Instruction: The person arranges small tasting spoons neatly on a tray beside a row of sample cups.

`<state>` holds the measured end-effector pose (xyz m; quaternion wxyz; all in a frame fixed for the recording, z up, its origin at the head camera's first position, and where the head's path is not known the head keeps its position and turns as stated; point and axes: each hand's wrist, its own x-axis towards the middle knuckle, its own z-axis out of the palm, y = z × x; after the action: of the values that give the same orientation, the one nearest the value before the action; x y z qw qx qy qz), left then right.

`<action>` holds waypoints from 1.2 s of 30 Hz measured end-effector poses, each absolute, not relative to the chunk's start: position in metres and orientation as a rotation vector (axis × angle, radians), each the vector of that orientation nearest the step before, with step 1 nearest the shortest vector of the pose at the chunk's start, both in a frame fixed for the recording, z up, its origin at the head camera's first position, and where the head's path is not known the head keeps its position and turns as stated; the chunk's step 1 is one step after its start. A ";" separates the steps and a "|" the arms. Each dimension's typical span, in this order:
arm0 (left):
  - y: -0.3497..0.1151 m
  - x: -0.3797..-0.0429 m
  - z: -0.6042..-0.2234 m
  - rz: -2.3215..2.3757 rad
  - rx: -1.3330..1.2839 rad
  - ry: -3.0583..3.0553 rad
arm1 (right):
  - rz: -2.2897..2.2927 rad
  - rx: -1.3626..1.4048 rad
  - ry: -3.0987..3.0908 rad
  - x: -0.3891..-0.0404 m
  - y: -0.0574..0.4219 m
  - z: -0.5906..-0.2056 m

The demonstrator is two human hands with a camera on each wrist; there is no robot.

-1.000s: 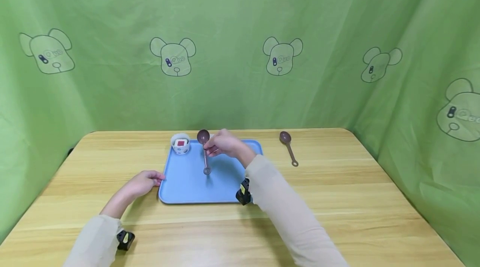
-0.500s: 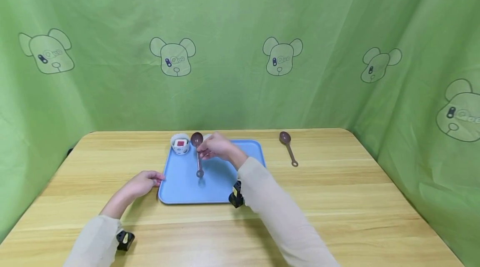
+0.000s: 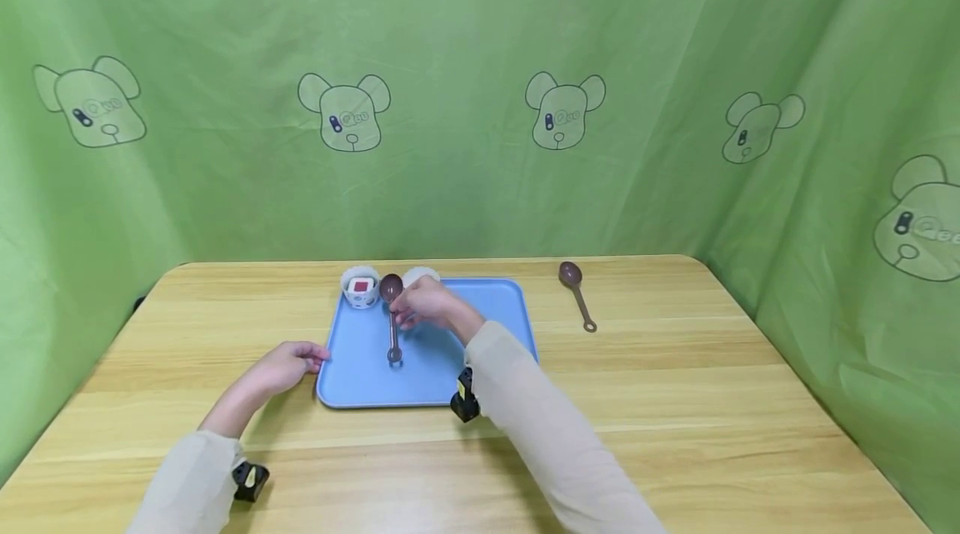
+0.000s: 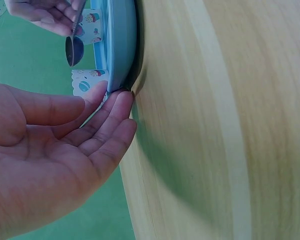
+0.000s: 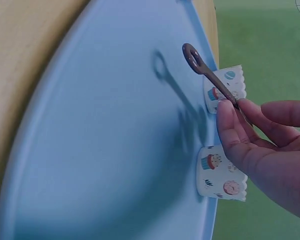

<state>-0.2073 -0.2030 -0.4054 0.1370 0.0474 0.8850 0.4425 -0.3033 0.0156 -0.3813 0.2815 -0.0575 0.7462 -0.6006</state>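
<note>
My right hand (image 3: 429, 303) pinches a brown spoon (image 3: 391, 288) by its handle, holding it above the blue tray (image 3: 405, 391). The spoon's round bowl points to the tray's back edge; its ring end points towards me. In the right wrist view the spoon handle (image 5: 217, 83) casts a shadow on the tray. A printed paper baking cup (image 3: 362, 301) at the tray's back left corner holds a small white block (image 3: 362, 286) with a red square on top. Another paper cup (image 3: 421, 275) stands partly hidden behind my right hand. My left hand (image 4: 70, 135) touches the tray's left edge with straight fingertips.
Another brown spoon (image 3: 577, 292) lies on the wooden table (image 3: 675, 392), right of the tray. A green curtain (image 3: 450, 184) hangs behind the table and along its sides.
My right hand has moved the spoon left and slightly towards me, nearer the cup with the block. More of the other cup shows behind the hand. My left hand stays at the tray.
</note>
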 end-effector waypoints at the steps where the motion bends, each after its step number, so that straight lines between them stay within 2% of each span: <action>1: -0.203 -0.207 -0.405 1.276 0.137 2.562 | -1.605 -0.154 2.003 -0.304 0.016 -0.383; 20: -0.201 -0.206 -0.405 1.287 0.118 2.545 | -1.590 -0.125 2.057 -0.304 0.015 -0.404; 36: -0.202 -0.206 -0.403 1.271 0.116 2.546 | -1.634 -0.149 2.018 -0.302 0.015 -0.403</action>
<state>-0.2058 -0.2019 -0.4025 0.1466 0.0402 0.8844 0.4414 -0.3021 0.0150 -0.4028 0.2670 -0.0554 0.7477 -0.6055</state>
